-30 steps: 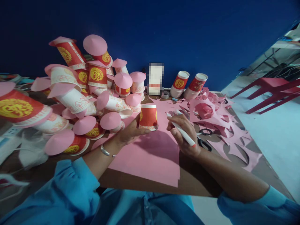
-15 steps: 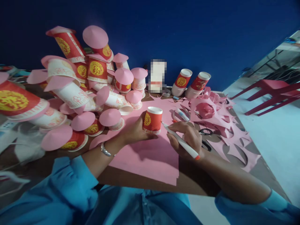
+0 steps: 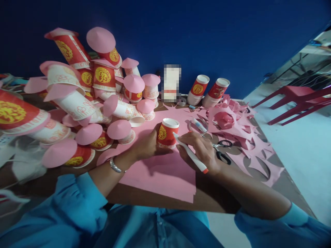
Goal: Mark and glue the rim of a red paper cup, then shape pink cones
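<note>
A red paper cup with a gold emblem stands upside down on a pink paper sheet in the middle of the table. My left hand grips the cup from its left side. In my right hand is a white marker with a red end, its tip touching the sheet at the cup's right base.
A big heap of red and white cups with pink cone lids fills the left. Black scissors and pink paper scraps lie on the right. Two cup stacks stand at the blue wall. Red furniture stands far right.
The cup was tipped and set down on the pink sheet. My right hand brought the marker tip down to the cup's base, closer to it than before.
</note>
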